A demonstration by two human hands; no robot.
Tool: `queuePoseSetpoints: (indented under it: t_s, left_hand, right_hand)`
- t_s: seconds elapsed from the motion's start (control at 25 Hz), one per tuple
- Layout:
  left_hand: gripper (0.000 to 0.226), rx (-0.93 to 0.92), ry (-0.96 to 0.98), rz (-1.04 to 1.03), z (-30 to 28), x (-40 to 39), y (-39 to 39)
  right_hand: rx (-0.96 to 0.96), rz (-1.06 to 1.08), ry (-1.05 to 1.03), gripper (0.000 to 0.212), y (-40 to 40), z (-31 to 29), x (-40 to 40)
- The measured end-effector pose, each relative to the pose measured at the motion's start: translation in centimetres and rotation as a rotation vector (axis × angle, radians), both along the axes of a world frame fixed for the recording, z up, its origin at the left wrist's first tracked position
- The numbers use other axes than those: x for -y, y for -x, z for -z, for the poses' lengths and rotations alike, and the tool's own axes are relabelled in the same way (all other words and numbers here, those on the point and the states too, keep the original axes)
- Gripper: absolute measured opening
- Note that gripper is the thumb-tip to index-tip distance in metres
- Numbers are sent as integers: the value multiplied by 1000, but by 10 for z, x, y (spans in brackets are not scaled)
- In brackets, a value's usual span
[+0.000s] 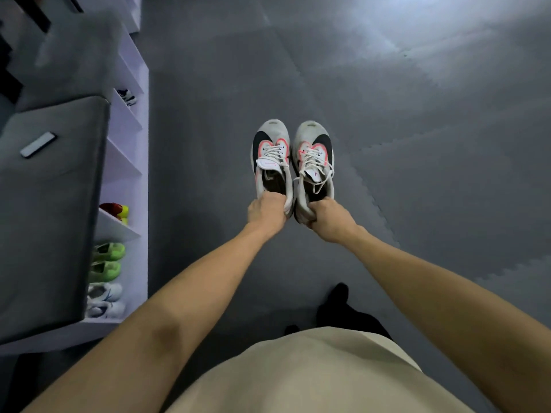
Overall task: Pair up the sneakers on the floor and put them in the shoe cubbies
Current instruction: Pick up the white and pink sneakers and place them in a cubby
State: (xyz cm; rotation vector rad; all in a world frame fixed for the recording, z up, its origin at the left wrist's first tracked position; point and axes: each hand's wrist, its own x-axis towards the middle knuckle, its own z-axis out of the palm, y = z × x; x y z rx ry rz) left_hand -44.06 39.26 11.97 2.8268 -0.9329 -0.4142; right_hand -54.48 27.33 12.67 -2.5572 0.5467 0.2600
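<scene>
A matching pair of white sneakers with black side patches and pink trim hangs side by side above the grey floor, toes pointing away from me. My left hand [266, 210] grips the heel of the left sneaker [272, 156]. My right hand [328, 217] grips the heel of the right sneaker [313, 158]. The white shoe cubbies [131, 162] stand at the left, well apart from the held pair.
The cubbies hold a red and yellow pair [116, 211], a green pair [107, 260], a white pair [104, 299] and a dark-striped shoe [127, 96] higher up. A grey cushion top [50, 222] bears a small flat device [38, 144]. Grey foam mats [417, 144] cover the floor.
</scene>
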Motion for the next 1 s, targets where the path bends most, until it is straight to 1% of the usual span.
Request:
queuePoseSetpoints:
  t_s: [0.04, 0.24, 0.4, 0.48, 0.68, 0.88, 1.0]
  left_hand:
    - [6, -7, 2, -11, 0, 17, -18]
    - [8, 0, -29, -42, -2, 106, -98]
    - [5, -11, -17, -126, -17, 178, -162]
    - [6, -10, -26, -171, -19, 203, -193]
    - [7, -7, -40, -235, -13, 243, -285]
    - [12, -4, -26, -271, 1, 274, -407]
    - [15, -8, -28, -270, 1, 286, -490]
  right_hand:
    - [-3, -14, 9, 30, -19, 2, 18]
    - [-12, -58, 10, 33, -115, 4, 117]
    - [-22, -134, 5, 15, -195, -4, 193]
    - [-23, -176, 17, 13, -233, -8, 223]
    - [-26, -242, 25, 12, -337, -2, 270]
    - [-33, -287, 42, 13, -464, 11, 301]
    - [-39, -288, 36, 18, -547, 12, 315]
